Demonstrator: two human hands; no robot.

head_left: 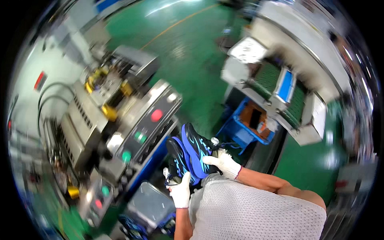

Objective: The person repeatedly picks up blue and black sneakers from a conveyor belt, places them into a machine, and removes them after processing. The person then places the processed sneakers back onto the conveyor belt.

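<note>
Two black sneakers with blue-purple soles and light-blue markings are held side by side in front of my body, soles facing each other. My left hand (180, 191), in a white knit glove, grips the left sneaker (178, 157) near its heel end. In the same kind of glove, my right hand (225, 163) holds the right sneaker (195, 148), thumb across its side. Both toes point away from me. A small whitish round piece shows at each shoe's opening. The fingers behind the shoes are hidden.
At left stands a machine with a control panel (146, 124) bearing red and green buttons. On the right is a conveyor machine (266, 80) with green belts, a blue bin (240, 134) beside it. Lower left, more sneakers (134, 229) lie near a grey tray (151, 203). The floor (192, 76) is green.
</note>
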